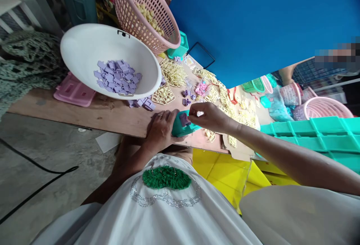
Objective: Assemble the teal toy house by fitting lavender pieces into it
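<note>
My left hand (161,129) grips a small teal plastic block (182,128) at the near edge of the wooden table (107,114). A purple plastic piece (184,118) sits on top of the block. My right hand (209,117) pinches at that purple piece from the right, fingertips closed on it. A few loose purple pieces (142,103) lie just behind my left hand, and more purple pieces (117,75) fill a white bowl (84,50) tilted at the back left.
A pink basket (146,9) with cream parts leans behind the bowl. Cream plastic sprues (173,73) litter the table's middle and right. A pink tray (73,92) lies under the bowl. Teal crates (315,134) stand at right, pink baskets (320,107) beyond. Another person's arm (289,73) shows far right.
</note>
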Motion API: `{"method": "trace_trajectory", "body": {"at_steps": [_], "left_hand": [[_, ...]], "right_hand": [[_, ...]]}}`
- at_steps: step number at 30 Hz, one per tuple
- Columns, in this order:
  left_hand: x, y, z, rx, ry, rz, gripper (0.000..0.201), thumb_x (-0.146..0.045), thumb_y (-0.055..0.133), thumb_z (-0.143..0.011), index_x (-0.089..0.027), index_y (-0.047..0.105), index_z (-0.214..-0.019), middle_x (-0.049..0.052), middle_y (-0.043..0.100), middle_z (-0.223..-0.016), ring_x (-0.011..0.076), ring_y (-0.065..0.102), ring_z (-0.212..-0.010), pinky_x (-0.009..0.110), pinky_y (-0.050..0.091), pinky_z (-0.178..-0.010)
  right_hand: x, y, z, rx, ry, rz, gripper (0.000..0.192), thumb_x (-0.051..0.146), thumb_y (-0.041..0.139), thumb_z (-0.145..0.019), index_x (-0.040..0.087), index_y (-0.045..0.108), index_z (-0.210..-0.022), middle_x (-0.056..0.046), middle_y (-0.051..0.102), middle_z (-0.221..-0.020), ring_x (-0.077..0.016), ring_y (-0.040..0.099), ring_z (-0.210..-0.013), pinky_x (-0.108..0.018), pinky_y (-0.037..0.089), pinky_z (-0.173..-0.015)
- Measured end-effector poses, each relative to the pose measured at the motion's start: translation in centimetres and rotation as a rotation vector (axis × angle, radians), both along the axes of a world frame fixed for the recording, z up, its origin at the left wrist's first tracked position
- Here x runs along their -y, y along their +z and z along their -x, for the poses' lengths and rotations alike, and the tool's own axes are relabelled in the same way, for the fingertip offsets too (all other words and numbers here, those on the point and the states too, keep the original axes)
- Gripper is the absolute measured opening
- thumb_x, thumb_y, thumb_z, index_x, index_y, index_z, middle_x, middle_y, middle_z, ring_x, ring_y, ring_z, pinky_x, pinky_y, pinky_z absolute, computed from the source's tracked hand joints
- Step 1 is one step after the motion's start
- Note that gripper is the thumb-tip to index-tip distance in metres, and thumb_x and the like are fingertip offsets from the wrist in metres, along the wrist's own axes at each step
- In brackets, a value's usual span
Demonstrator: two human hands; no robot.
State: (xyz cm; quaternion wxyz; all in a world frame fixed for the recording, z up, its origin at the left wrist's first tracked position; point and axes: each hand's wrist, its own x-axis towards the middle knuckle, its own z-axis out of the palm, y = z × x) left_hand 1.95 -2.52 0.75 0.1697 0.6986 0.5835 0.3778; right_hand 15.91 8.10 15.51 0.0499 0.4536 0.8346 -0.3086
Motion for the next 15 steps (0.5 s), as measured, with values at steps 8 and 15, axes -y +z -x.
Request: {"method": "trace_trajectory", "body": {"at_steps": [8,15], "left_hand": [[-0.1,-0.11,0.07,-0.016,-0.018,0.002,0.087,-0.058,0.08,-0.082,-0.012,0.046,-0.147,0.019,0.066,-0.124,0.0379,0.064,-0.113,0.049,0.047,-0.101],[-0.04,0.12,0.15,-0.01,-0.016,0.023,0.087,-0.055,0.084,-0.08,-0.015,0.046,-0.146,0.017,0.067,-0.123,0.0379,0.063,-0.113,0.049,0.047,-0.099]], "right_hand": [[0.08,0.25,0.48,0.113,0.076,-0.066,0.011,0.02,0.06,-0.078,0.019,0.059,-0.067,0.0,0.06,-0.063,-0.0121,0.05,-0.059,-0.027,0.038,-0.059],[0.59,-0.12,1.06,0.16,0.255,-0.202,0.011,0.014,0.056,-0.078,0.018,0.057,-0.068,-0.001,0.059,-0.064,-0.0115,0.048,-0.059,-0.027,0.034,-0.06]]}}
